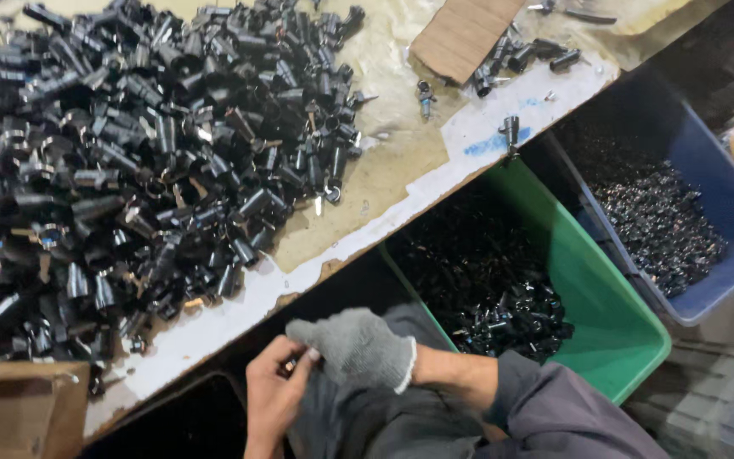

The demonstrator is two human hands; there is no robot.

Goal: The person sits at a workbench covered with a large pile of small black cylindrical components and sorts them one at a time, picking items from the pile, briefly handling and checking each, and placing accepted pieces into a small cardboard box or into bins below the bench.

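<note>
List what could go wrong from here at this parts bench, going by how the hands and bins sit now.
1. The left hand is bare while the right hand wears a grey glove; the small part pinched between them could nick skin.
2. The heap of black parts spreads close to the table edge; a nudge could spill pieces.
3. The hands work over the lap, beside the green bin, so a dropped part may miss it.

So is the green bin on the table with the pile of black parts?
No, the green bin sits below the table edge, beside a blue bin, while the black parts lie heaped on the tabletop.
</note>
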